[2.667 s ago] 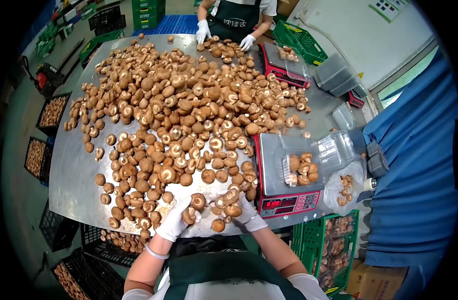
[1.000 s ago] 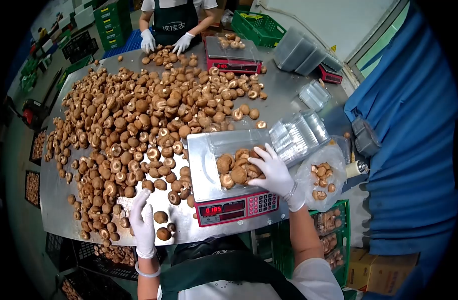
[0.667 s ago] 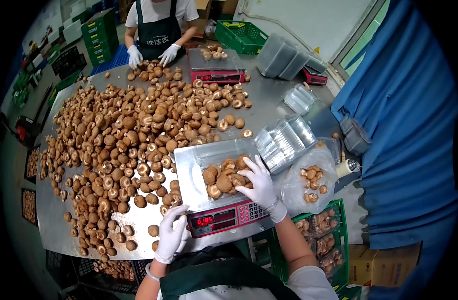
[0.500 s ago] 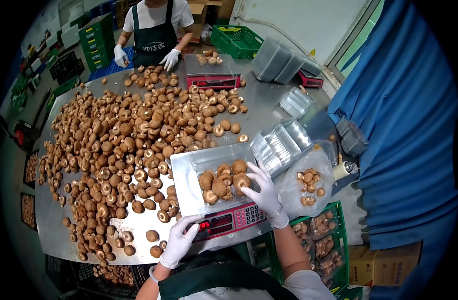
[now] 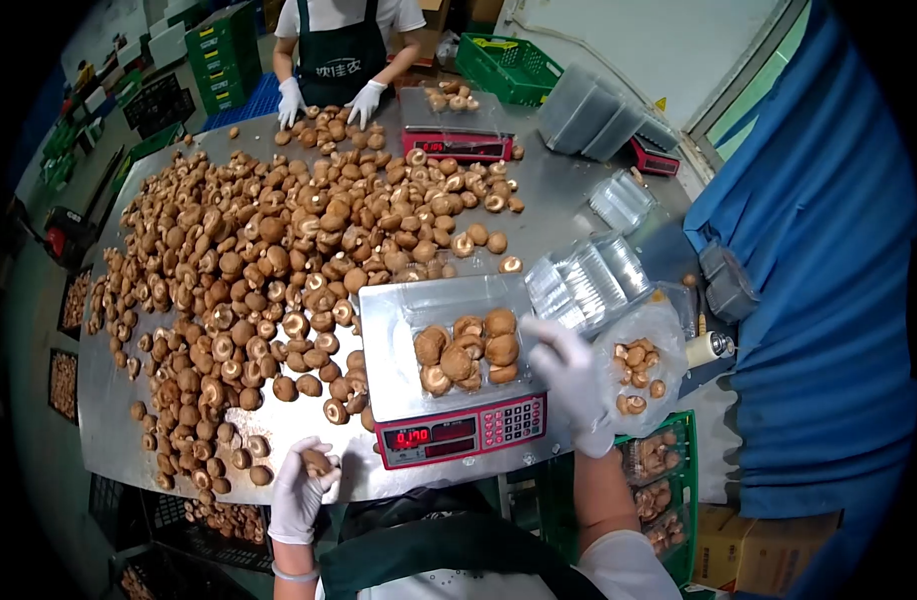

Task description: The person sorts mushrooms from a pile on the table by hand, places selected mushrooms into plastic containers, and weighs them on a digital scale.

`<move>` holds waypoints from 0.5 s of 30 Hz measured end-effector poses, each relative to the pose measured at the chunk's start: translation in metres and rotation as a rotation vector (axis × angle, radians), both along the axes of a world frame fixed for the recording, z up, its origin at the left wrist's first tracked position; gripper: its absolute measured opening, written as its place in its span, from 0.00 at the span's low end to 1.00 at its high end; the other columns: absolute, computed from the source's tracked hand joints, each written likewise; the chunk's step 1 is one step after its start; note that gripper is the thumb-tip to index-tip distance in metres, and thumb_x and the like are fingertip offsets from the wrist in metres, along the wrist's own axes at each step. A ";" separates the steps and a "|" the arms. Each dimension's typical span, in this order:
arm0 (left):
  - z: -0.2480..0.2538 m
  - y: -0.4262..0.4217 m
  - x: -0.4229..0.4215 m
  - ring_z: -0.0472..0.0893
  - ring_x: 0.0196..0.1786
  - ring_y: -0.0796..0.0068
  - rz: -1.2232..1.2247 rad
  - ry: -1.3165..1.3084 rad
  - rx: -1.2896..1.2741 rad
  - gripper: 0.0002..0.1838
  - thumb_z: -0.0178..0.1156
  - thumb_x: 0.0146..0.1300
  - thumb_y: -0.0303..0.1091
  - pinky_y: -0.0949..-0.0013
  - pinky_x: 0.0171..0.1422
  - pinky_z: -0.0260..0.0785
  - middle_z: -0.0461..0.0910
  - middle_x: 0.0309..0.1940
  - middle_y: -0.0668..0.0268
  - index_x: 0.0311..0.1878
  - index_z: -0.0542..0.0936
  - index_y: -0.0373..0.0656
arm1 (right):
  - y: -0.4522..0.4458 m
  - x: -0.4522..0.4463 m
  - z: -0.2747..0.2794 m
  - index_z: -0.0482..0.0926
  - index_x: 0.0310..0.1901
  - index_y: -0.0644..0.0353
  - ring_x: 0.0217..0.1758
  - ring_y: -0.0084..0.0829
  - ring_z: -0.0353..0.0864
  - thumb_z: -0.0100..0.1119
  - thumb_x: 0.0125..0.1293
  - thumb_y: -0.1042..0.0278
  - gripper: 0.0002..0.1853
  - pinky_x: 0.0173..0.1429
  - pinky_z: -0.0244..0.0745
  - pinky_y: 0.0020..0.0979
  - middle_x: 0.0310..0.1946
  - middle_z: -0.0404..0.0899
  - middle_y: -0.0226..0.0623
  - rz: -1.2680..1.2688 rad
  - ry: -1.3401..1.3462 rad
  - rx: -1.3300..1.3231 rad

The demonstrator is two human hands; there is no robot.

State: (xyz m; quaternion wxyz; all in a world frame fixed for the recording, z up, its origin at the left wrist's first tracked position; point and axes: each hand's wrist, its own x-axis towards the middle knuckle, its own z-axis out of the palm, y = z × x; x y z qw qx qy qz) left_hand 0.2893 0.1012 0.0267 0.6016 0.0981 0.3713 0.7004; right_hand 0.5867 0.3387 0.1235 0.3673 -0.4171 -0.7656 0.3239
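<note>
At the left, a dark crate (image 5: 63,362) of mushrooms stands on the floor beyond the edge of the metal table (image 5: 107,420). Across the table's left and middle spreads a large heap of brown mushrooms (image 5: 234,265). At the near edge, the person's gloved left hand (image 5: 299,495) is curled around a single mushroom (image 5: 319,462), gripping it. On the far side, a co-worker's gloved hands (image 5: 367,102) are at a small cluster of mushrooms. In the middle, right of the heap, sits the near scale (image 5: 464,436) with lit red digits; on its plate is a clear tray (image 5: 459,297) of mushrooms, stems mostly down. Just right of that tray is the right hand (image 5: 571,375), so blurred that I cannot tell whether it is open or closed. Beyond it lie stacked clear trays (image 5: 594,282), then a plastic bag (image 5: 669,330) holding mushrooms, and a blue curtain (image 5: 819,280) at the far right.
</note>
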 end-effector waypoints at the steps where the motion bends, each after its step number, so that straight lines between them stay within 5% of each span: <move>1: 0.006 0.001 0.001 0.79 0.48 0.66 0.069 -0.007 -0.055 0.22 0.47 0.73 0.47 0.63 0.54 0.78 0.76 0.48 0.54 0.56 0.71 0.36 | 0.013 0.002 0.003 0.76 0.55 0.63 0.55 0.30 0.77 0.57 0.64 0.68 0.18 0.60 0.70 0.32 0.52 0.79 0.37 -0.070 0.164 -0.289; 4: -0.001 0.010 0.003 0.79 0.44 0.63 0.020 -0.092 0.003 0.21 0.46 0.73 0.49 0.62 0.48 0.77 0.77 0.44 0.54 0.41 0.75 0.38 | 0.074 -0.002 -0.043 0.69 0.62 0.63 0.59 0.28 0.71 0.55 0.68 0.65 0.23 0.61 0.65 0.26 0.57 0.74 0.40 -0.129 0.226 -0.206; 6: -0.015 0.021 0.012 0.79 0.40 0.63 -0.013 -0.153 -0.014 0.22 0.47 0.72 0.48 0.63 0.44 0.75 0.78 0.39 0.54 0.31 0.75 0.39 | 0.096 -0.020 -0.052 0.65 0.65 0.63 0.59 0.29 0.72 0.57 0.68 0.61 0.27 0.58 0.67 0.26 0.56 0.73 0.39 -0.173 0.320 -0.521; 8: -0.005 0.042 0.031 0.80 0.39 0.65 -0.112 -0.047 -0.093 0.19 0.48 0.72 0.46 0.64 0.45 0.75 0.79 0.38 0.55 0.35 0.76 0.38 | 0.122 -0.028 -0.076 0.63 0.66 0.62 0.58 0.29 0.72 0.59 0.67 0.55 0.31 0.55 0.70 0.28 0.55 0.74 0.39 -0.116 0.261 -0.701; 10: -0.006 0.064 0.044 0.81 0.40 0.69 -0.243 -0.084 -0.077 0.17 0.49 0.72 0.40 0.69 0.46 0.75 0.80 0.42 0.55 0.53 0.73 0.35 | 0.121 -0.036 -0.078 0.65 0.65 0.60 0.47 0.24 0.75 0.55 0.69 0.51 0.30 0.50 0.71 0.28 0.49 0.78 0.34 -0.107 0.395 -0.693; 12: -0.007 0.079 0.059 0.80 0.37 0.68 -0.297 0.128 -0.059 0.21 0.52 0.70 0.40 0.67 0.44 0.76 0.79 0.46 0.54 0.59 0.70 0.35 | 0.106 -0.031 -0.055 0.67 0.64 0.60 0.46 0.25 0.76 0.52 0.71 0.53 0.27 0.52 0.71 0.28 0.48 0.78 0.34 -0.016 0.584 -0.594; 15: -0.014 0.091 0.066 0.80 0.36 0.70 -0.341 0.017 -0.102 0.19 0.52 0.69 0.37 0.71 0.40 0.76 0.79 0.47 0.53 0.58 0.70 0.35 | 0.076 -0.012 -0.026 0.68 0.63 0.60 0.46 0.25 0.76 0.51 0.72 0.54 0.24 0.52 0.70 0.26 0.46 0.80 0.35 0.114 0.463 -0.478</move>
